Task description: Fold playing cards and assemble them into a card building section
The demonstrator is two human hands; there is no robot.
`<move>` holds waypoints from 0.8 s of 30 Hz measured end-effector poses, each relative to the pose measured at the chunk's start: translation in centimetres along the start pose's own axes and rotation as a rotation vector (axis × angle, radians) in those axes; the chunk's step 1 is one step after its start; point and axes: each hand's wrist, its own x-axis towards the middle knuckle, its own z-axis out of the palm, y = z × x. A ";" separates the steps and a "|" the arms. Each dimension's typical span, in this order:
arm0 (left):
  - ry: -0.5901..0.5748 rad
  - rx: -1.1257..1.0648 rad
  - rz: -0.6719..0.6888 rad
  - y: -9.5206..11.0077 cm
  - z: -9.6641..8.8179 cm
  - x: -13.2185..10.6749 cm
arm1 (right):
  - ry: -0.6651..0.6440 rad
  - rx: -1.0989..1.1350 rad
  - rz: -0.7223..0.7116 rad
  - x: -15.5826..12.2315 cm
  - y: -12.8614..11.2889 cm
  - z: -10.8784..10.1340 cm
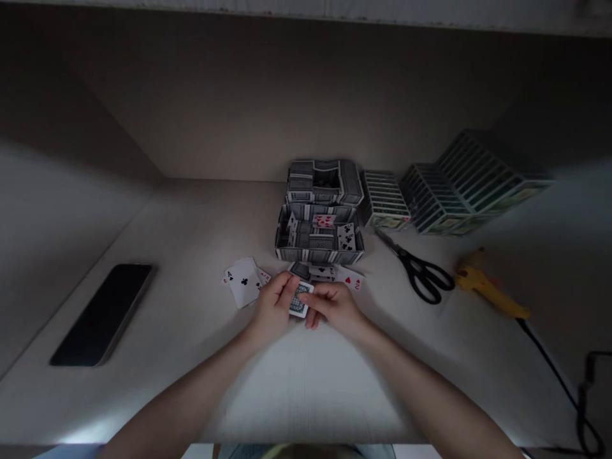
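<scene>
Between my two hands is a playing card, its patterned back facing up; whether it is one card or a small stack I cannot tell. My left hand grips its left side, and the fingers of my right hand pinch its right edge. Face-up loose cards, an ace of clubs on top, lie just left of my left hand. More cards, among them a two of hearts, lie beyond my right hand. Behind them stands an open box built from cards, with a few cards inside.
A second card-built box stands behind the first. Several card packs and taller stacks are to its right. Scissors and a yellow glue gun with a cord lie at right. A phone lies at left.
</scene>
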 end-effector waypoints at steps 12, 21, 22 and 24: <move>0.051 -0.090 0.027 1.5 1.8 1.3 | 0.068 0.000 -0.082 0.4 -1.2 -1.4; 0.197 -0.287 -0.018 2.3 4.3 4.0 | 0.186 0.012 -0.010 1.9 -3.8 -3.0; 0.187 -0.293 -0.032 2.2 4.3 4.0 | 0.190 0.018 -0.017 2.0 -3.8 -2.9; 0.181 -0.264 -0.024 2.1 4.0 3.9 | 0.203 0.038 -0.058 2.1 -3.4 -2.5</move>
